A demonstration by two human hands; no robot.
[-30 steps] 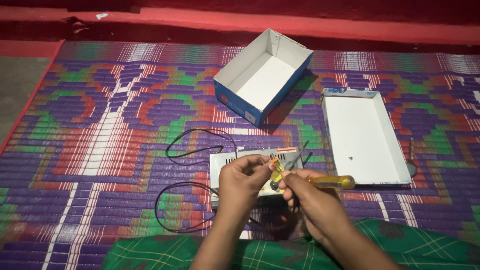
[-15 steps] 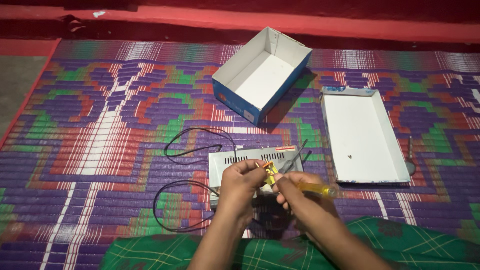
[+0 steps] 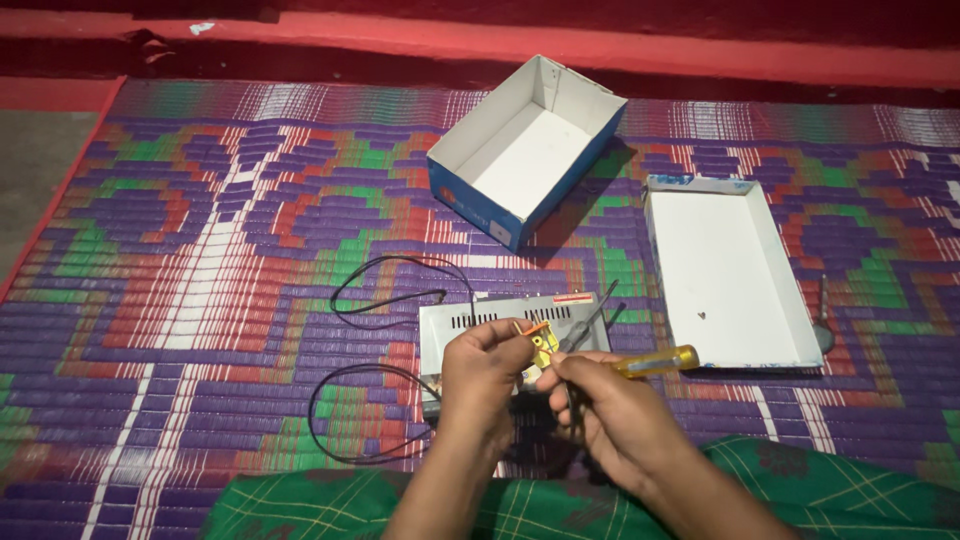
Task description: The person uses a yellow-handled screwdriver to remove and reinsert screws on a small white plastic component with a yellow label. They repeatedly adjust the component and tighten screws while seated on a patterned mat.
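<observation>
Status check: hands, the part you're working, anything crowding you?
Left hand pinches small yellow part. Right hand grips yellow-handled screwdriver. Grey metal unit beneath; black cable loops left.

A metal box (image 3: 470,325) is set just beyond the left hand (image 3: 485,385) and right hand (image 3: 610,420), a cable (image 3: 370,400) looped to their left. A lid (image 3: 730,270) is laid to their right; a carton (image 3: 525,150) is placed farther beyond.
</observation>
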